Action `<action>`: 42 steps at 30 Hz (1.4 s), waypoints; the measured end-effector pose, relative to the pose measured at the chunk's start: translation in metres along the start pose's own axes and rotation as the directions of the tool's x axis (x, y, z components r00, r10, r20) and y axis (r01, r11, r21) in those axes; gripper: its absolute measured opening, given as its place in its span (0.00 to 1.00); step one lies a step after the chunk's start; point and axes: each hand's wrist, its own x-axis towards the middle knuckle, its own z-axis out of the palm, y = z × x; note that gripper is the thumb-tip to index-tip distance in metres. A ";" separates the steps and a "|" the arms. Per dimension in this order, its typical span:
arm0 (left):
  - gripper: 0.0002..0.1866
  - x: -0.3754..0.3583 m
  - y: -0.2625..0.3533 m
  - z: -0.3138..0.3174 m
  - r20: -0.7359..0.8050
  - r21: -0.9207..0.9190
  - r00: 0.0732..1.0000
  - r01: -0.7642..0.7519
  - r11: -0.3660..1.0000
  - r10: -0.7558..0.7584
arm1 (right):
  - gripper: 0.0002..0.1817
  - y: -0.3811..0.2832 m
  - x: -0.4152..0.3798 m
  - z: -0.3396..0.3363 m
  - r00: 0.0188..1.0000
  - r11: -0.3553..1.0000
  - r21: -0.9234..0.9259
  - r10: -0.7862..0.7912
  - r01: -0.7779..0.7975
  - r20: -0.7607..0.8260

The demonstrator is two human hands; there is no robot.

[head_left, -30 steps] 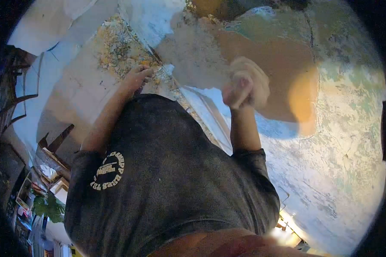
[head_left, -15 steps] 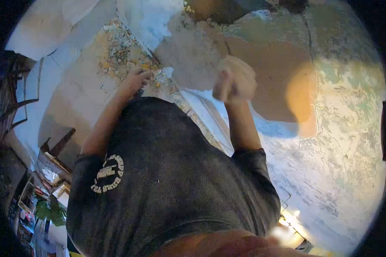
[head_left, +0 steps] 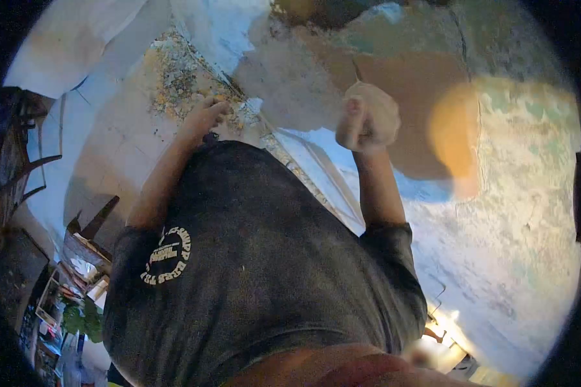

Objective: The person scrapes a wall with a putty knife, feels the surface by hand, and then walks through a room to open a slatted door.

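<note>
Loosely curled, my left hand hangs past the hem of the dark shirt, above rubble on the floor; whatever its fingers hold, if anything, is too small to tell. My right hand is a blurred fist in front of the wall. A thin dark line sticks out beyond its knuckles, perhaps the edge of a held tool. Behind and beside that fist, a smooth brown patch covers part of the wall. Whether the fist touches the wall cannot be told.
Crumbled debris lies along the foot of the wall, whose paint is mottled and peeling. Dark wooden furniture stands at the far left. Lower left are a green plant and stacked items. A bright lamp glows at lower right.
My right hand has shifted slightly right, and the thin dark line has moved with it. My left hand has barely moved. The view has tilted a little.
</note>
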 end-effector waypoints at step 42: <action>0.20 0.045 -0.002 0.042 0.847 0.340 0.391 -0.919 0.199 0.360 | 0.14 -0.037 -0.117 0.087 0.206 0.382 0.875 0.921 -0.297 -0.332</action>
